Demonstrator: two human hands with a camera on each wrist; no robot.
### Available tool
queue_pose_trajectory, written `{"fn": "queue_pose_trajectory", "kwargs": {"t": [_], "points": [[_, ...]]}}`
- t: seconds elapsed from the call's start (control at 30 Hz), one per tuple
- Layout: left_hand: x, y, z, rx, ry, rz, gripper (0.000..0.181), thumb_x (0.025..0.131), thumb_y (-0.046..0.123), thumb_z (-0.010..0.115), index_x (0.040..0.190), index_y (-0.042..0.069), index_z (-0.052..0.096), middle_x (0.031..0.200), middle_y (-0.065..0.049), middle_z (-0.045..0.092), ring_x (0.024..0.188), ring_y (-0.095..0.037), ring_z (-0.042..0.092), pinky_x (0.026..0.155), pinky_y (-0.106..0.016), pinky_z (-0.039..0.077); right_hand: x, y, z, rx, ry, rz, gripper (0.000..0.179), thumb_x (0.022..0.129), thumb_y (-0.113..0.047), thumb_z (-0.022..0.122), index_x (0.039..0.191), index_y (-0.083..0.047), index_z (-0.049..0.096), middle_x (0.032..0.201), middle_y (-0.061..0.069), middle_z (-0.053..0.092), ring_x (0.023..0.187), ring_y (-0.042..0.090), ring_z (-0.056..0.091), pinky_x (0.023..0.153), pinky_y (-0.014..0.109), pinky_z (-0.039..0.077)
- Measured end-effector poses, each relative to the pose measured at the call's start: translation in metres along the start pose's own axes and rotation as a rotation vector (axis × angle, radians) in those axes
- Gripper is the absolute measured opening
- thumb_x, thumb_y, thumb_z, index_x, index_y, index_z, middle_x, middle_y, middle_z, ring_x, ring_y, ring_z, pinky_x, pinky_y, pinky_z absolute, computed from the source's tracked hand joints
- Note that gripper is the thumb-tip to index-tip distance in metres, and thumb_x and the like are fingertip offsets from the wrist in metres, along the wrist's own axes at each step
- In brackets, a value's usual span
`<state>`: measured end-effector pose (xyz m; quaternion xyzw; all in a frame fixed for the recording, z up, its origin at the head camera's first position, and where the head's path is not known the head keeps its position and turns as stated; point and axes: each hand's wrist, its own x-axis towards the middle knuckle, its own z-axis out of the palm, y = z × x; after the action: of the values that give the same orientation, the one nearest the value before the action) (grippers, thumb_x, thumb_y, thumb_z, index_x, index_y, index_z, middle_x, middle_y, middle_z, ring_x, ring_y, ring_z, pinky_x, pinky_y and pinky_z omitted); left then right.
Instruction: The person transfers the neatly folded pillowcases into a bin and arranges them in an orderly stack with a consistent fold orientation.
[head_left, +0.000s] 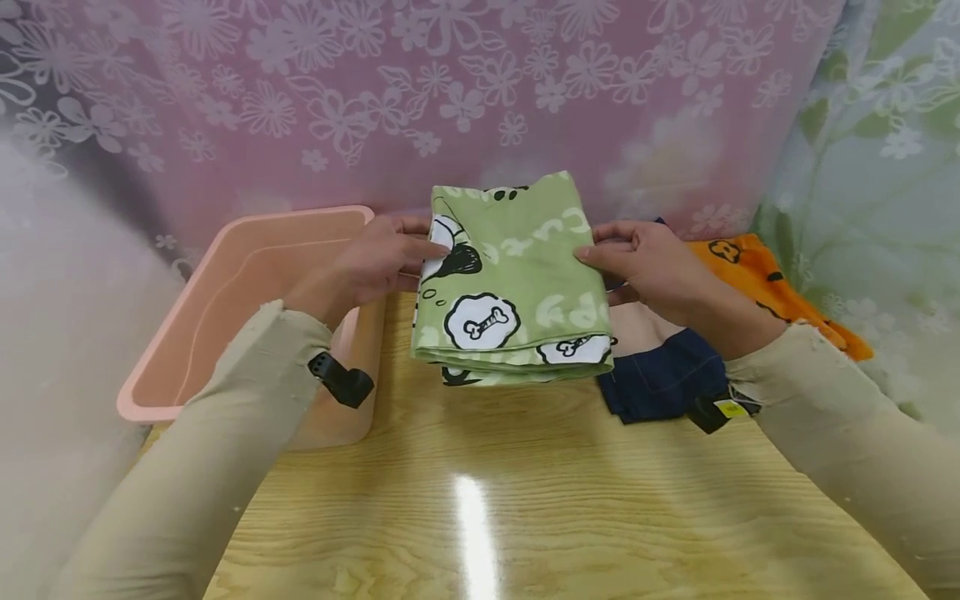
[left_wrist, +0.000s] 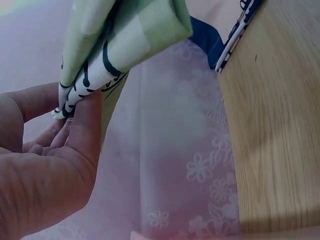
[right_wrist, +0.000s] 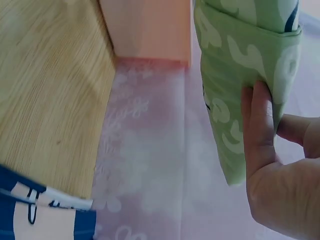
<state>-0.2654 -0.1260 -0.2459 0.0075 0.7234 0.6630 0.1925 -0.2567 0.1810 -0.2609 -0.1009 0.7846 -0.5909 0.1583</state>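
Observation:
A folded green cloth (head_left: 525, 258) with cartoon and bone prints is held up above the table between both hands, its lower edge showing stacked layers. My left hand (head_left: 375, 262) pinches its left side, thumb in front and fingers behind. On the opposite side, my right hand (head_left: 660, 267) grips the edge in the same way. The left wrist view shows the thumb and fingers of the left hand (left_wrist: 60, 150) closed over the layered edge. In the right wrist view, the right hand (right_wrist: 275, 165) has its fingers against the green cloth (right_wrist: 235, 65).
A pink plastic bin (head_left: 300, 217) stands at the left on the wooden table (head_left: 570, 500). Partly behind the right hand lie a navy and pale pink folded garment (head_left: 656, 371) and an orange printed cloth (head_left: 780, 287). A floral curtain (head_left: 495, 100) hangs along the back.

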Motion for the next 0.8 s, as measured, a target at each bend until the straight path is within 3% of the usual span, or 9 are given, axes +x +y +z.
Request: {"fn": "queue_pose_trajectory", "kwargs": {"t": [0.13, 0.27, 0.5, 0.6, 0.67, 0.8], "points": [[-0.006, 0.004, -0.011, 0.021, -0.015, 0.000, 0.036, 0.095, 0.003, 0.056, 0.131, 0.001, 0.051, 0.098, -0.007, 0.068, 0.081, -0.022, 0.068, 0.074, -0.036, 0.055, 0.002, -0.003, 0.009, 0.000, -0.004, -0.026, 0.049, 0.095, -0.032, 0.060, 0.132, -0.003, 0.045, 0.113, 0.007, 0.063, 0.097, 0.018, 0.062, 0.074, 0.033, 0.056], [-0.011, 0.005, -0.023, 0.043, -0.026, 0.002, 0.038, 0.097, 0.003, 0.053, 0.134, -0.001, 0.047, 0.099, -0.006, 0.068, 0.080, -0.021, 0.068, 0.073, -0.035, 0.055, 0.005, -0.004, 0.019, 0.030, -0.012, -0.027, 0.046, 0.096, -0.030, 0.060, 0.130, -0.004, 0.046, 0.111, 0.007, 0.063, 0.097, 0.019, 0.060, 0.073, 0.031, 0.055], [-0.020, 0.005, -0.044, 0.030, -0.022, -0.004, 0.018, 0.097, 0.004, 0.053, 0.115, 0.005, 0.049, 0.095, -0.003, 0.064, 0.079, -0.019, 0.066, 0.073, -0.034, 0.055, 0.014, -0.007, 0.037, 0.131, -0.036, -0.042, 0.045, 0.096, -0.020, 0.059, 0.135, -0.001, 0.045, 0.109, 0.010, 0.063, 0.090, 0.019, 0.062, 0.070, 0.030, 0.055], [-0.025, 0.008, -0.052, 0.057, -0.022, -0.023, 0.024, 0.098, 0.007, 0.052, 0.122, 0.007, 0.049, 0.101, -0.003, 0.065, 0.085, -0.020, 0.066, 0.077, -0.035, 0.054, 0.018, -0.010, 0.044, 0.163, -0.038, -0.045, 0.047, 0.097, -0.018, 0.059, 0.137, -0.002, 0.043, 0.115, 0.012, 0.062, 0.094, 0.020, 0.063, 0.071, 0.031, 0.055], [-0.030, 0.010, -0.057, 0.099, -0.021, -0.043, 0.037, 0.099, 0.009, 0.052, 0.135, 0.009, 0.045, 0.111, -0.005, 0.065, 0.090, -0.020, 0.066, 0.081, -0.036, 0.053, 0.021, -0.012, 0.051, 0.188, -0.045, -0.046, 0.046, 0.097, -0.017, 0.058, 0.137, -0.003, 0.043, 0.119, 0.014, 0.061, 0.096, 0.022, 0.064, 0.072, 0.032, 0.056], [-0.040, 0.015, -0.070, 0.176, 0.005, -0.050, 0.056, 0.099, 0.013, 0.053, 0.148, 0.005, 0.027, 0.121, -0.007, 0.057, 0.093, -0.018, 0.065, 0.083, -0.035, 0.052, 0.027, -0.016, 0.066, 0.253, -0.081, -0.059, 0.041, 0.097, -0.015, 0.058, 0.134, -0.002, 0.046, 0.120, 0.016, 0.060, 0.100, 0.026, 0.064, 0.074, 0.034, 0.056]]}}
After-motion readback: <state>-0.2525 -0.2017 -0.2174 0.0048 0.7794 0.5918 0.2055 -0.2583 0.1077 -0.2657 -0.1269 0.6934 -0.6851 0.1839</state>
